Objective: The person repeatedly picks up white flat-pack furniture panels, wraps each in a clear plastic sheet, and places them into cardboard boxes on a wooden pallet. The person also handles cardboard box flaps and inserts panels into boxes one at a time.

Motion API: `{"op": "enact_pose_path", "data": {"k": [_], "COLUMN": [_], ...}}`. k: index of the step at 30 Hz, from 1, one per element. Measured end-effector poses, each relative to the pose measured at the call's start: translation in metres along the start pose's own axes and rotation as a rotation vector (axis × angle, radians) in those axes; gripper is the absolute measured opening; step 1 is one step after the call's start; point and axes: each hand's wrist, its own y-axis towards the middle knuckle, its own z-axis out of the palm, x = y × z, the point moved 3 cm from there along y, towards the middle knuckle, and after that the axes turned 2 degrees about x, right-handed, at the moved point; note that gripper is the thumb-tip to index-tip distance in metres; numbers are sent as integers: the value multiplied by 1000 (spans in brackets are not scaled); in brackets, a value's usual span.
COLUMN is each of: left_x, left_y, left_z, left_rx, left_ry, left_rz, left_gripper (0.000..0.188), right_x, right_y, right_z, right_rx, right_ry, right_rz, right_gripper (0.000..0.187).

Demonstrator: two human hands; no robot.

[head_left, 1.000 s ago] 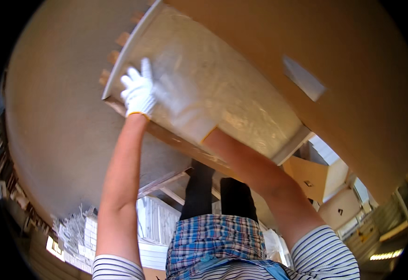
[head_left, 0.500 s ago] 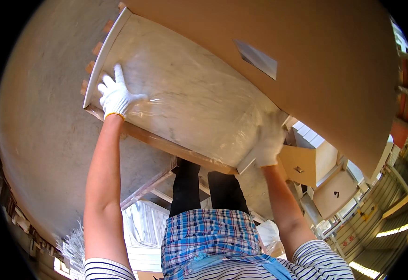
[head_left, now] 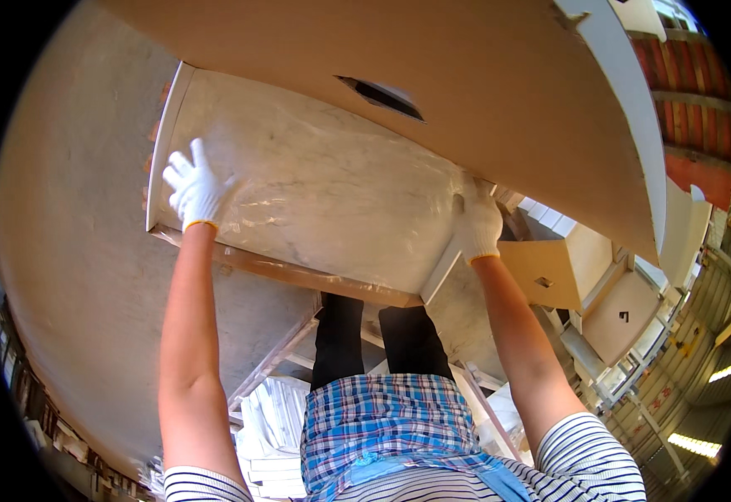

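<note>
A wide marble-patterned panel (head_left: pixel 315 176), with shiny clear film over it, lies in front of me. White strips run along its ends, the left strip (head_left: pixel 165 151) upright by my left hand (head_left: pixel 196 188). That hand wears a white knit glove with a yellow cuff; its fingers are spread over the panel's left part. At the right end, my right hand (head_left: pixel 480 224), gloved too, rests with fingers stretched forward by the right white strip (head_left: pixel 442 269). The fingertips there are slightly smeared and partly lost against the panel. A large brown cardboard sheet (head_left: pixel 499 92) with a cut-out slot rises along the far edge.
Brown cardboard boxes (head_left: pixel 625 318) stand at the right. A bundle of white wrapped pieces (head_left: pixel 273 418) lies low, left of my legs. Red-orange stacked pieces (head_left: pixel 692 109) show at the far right. Grey concrete floor (head_left: pixel 81 209) stretches on the left.
The cardboard sheet has shifted left in the picture and covers more of the panel's far edge. My right hand has moved slightly forward along the right end. My left hand stays spread.
</note>
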Motion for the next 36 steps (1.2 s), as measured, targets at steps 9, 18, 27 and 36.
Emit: {"op": "enact_pose_path", "data": {"k": [9, 18, 27, 36], "left_x": [-138, -72, 38, 149], "left_y": [-66, 46, -93, -262], "left_z": [54, -4, -23, 186], "left_rx": [-61, -402, -478, 386], "left_ry": [149, 171, 23, -332], "left_rz": [927, 526, 522, 541], "left_gripper": [60, 75, 56, 43], "right_x": [28, 26, 2, -73], "right_y": [-35, -36, -128, -309], "right_z": [29, 27, -6, -22], "right_rx": [55, 50, 53, 577], "right_ry": [18, 43, 430, 494], "right_rz": [-122, -132, 82, 125], "right_gripper": [70, 68, 45, 41]}}
